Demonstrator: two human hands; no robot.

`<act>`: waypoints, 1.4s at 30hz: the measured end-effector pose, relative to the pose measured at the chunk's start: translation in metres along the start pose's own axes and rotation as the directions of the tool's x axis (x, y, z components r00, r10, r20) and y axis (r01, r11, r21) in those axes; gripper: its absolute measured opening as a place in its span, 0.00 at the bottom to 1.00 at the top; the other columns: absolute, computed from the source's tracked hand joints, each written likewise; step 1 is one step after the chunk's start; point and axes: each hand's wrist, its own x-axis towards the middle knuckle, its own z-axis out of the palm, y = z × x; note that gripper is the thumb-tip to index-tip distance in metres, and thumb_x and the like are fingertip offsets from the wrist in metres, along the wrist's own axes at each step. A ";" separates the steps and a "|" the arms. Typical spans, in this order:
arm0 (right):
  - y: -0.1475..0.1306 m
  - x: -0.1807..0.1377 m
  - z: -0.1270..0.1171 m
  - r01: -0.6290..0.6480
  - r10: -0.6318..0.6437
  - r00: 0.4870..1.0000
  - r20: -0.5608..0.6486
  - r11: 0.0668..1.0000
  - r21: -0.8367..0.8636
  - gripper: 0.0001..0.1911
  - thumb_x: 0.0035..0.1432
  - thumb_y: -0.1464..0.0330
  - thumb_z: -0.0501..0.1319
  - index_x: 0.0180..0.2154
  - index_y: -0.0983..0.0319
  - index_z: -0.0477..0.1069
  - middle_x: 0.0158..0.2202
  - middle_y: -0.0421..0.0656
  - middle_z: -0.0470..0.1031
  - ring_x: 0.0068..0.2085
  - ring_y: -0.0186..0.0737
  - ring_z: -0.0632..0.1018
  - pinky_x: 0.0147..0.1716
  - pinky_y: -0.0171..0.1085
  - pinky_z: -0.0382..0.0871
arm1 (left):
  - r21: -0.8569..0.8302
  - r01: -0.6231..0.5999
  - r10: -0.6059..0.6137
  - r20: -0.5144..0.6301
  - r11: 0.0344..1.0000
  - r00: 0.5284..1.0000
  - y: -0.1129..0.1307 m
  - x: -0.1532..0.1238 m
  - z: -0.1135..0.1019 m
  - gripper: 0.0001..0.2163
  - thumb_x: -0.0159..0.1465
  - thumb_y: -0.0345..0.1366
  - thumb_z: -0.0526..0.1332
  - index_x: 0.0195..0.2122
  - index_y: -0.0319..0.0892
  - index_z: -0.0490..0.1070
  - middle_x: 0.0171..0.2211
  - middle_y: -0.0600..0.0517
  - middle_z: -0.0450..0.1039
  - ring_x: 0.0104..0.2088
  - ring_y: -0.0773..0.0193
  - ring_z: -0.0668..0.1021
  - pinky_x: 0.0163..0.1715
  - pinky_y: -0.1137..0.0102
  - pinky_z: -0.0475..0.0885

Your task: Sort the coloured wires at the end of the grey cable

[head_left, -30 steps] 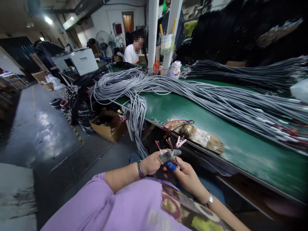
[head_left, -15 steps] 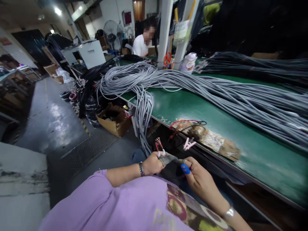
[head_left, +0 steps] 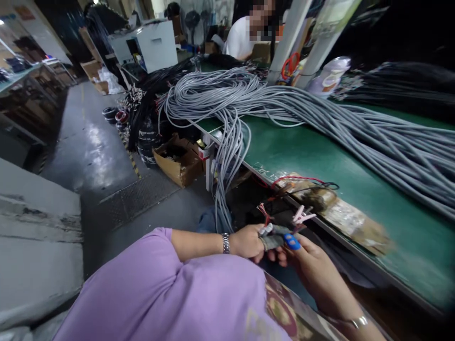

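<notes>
My left hand (head_left: 247,240) is closed around a cable end beside the table edge. Thin reddish wires (head_left: 263,213) fan up out of the grip, with whitish pieces at their base. A dark grey wrapping (head_left: 273,241) spans the gap between my hands; whether it covers my fingers or the cable, I cannot tell. My right hand (head_left: 313,258), a blue finger cover (head_left: 292,241) on its thumb, pinches close against my left fingers. What lies under that thumb is hidden. Just above is a pink clip (head_left: 302,216), with red and black leads nearby.
Grey cables (head_left: 320,106) lie across the green table (head_left: 273,142), and a bunch (head_left: 227,161) hangs over its edge towards my lap. Taped cardboard (head_left: 351,220) lies along the front edge. An open carton (head_left: 181,166) stands on the floor. A person (head_left: 238,38) sits beyond the table.
My hands have come closer together, the right now against the left fingers. The reddish wires still stand up from my left hand. The whole view has shifted, with the table lying further right.
</notes>
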 end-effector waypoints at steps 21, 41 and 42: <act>-0.005 0.008 0.015 0.143 -0.119 0.969 -0.218 0.984 0.102 0.13 0.45 0.59 0.66 0.25 0.60 0.68 0.18 0.34 0.62 0.21 0.31 0.61 0.21 0.33 0.57 | 0.106 -0.054 0.068 -0.137 0.993 0.988 0.012 -0.006 -0.011 0.24 0.60 0.57 0.56 0.22 0.38 0.68 0.12 0.56 0.63 0.11 0.73 0.65 0.14 0.76 0.59; 0.000 0.011 0.012 0.199 -0.203 0.965 -0.167 0.979 -0.039 0.18 0.44 0.54 0.68 0.27 0.62 0.72 0.23 0.39 0.70 0.24 0.33 0.65 0.22 0.34 0.60 | 0.099 -0.012 0.044 -0.334 0.995 0.941 0.010 -0.004 -0.016 0.19 0.58 0.52 0.60 0.27 0.39 0.69 0.14 0.57 0.66 0.11 0.74 0.64 0.11 0.77 0.57; 0.001 0.011 0.012 0.195 -0.198 0.965 -0.172 0.980 -0.033 0.18 0.44 0.54 0.68 0.27 0.62 0.73 0.23 0.39 0.70 0.23 0.33 0.65 0.21 0.34 0.59 | 0.096 -0.019 0.051 -0.342 0.995 0.938 0.010 -0.003 -0.016 0.18 0.59 0.52 0.60 0.27 0.39 0.69 0.14 0.57 0.66 0.11 0.74 0.64 0.11 0.77 0.56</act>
